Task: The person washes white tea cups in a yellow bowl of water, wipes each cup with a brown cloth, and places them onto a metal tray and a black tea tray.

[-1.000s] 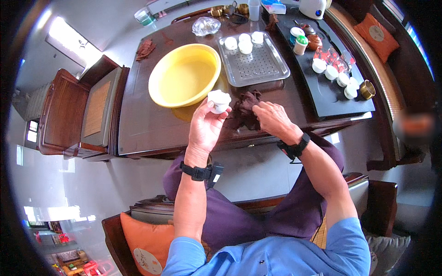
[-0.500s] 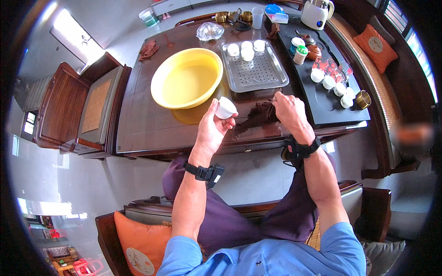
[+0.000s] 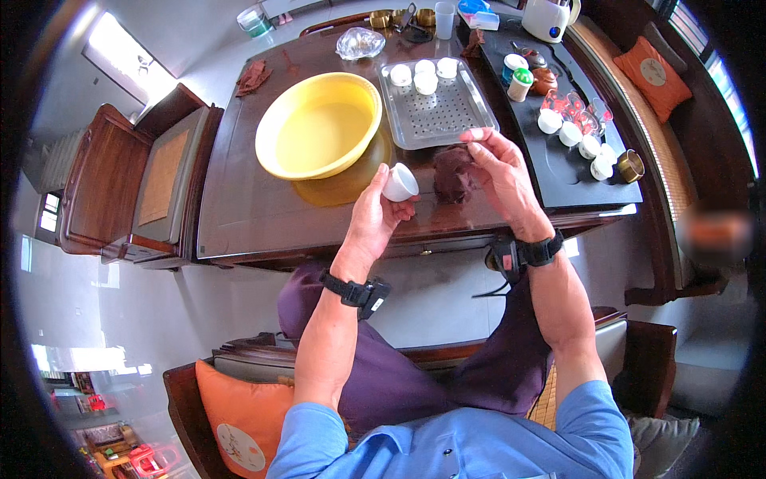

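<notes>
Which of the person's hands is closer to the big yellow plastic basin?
Left. The left hand, holding a small white cup, is just below the round yellow plastic basin's near rim. The right hand, on a dark brown cloth, is farther right.

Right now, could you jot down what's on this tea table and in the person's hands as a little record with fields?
Left hand: holds a small white cup
Right hand: grips a dark cloth lying on the table
Table: dark wood
Basin: yellow, beyond the left hand
Metal tray: perforated, three white cups at its far end
Black tray: on the right, holds more small cups
</notes>
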Available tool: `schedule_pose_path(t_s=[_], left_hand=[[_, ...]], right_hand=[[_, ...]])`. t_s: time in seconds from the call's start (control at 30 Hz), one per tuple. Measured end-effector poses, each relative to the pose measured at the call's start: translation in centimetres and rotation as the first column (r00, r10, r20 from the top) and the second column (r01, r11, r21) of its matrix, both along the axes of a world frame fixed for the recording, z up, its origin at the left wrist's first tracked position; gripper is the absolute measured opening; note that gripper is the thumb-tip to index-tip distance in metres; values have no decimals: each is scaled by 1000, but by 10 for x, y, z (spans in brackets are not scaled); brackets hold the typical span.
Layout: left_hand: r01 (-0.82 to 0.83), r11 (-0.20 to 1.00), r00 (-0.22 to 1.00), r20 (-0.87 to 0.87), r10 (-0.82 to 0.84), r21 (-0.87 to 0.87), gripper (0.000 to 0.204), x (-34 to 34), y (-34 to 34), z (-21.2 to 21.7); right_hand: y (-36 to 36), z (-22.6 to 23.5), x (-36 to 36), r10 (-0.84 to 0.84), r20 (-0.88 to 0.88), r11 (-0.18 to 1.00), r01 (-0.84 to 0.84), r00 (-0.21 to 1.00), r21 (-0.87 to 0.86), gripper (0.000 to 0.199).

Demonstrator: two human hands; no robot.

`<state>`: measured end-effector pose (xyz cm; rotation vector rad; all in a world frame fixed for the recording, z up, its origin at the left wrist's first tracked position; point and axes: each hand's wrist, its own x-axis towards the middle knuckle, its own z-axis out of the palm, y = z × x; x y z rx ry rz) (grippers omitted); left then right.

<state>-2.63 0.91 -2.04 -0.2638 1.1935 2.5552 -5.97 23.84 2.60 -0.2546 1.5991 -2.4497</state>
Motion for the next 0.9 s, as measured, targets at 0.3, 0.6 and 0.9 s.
schedule_pose_path(t_s=[0.3, 0.6, 0.9], left_hand=[[66, 995, 992, 99, -74, 77, 41, 14, 12, 16], [11, 999, 1000, 15, -10, -43, 49, 5, 12, 6], [-73, 909, 929, -360, -88, -411, 47, 13, 10, 0]], right_hand=[[-44, -13, 26, 361, -722, 676, 367, 591, 639, 22], [-47, -5, 48, 406, -745, 514, 542, 528, 665, 39], [-55, -12, 50, 162, -676, 752, 354, 719, 557, 34]])
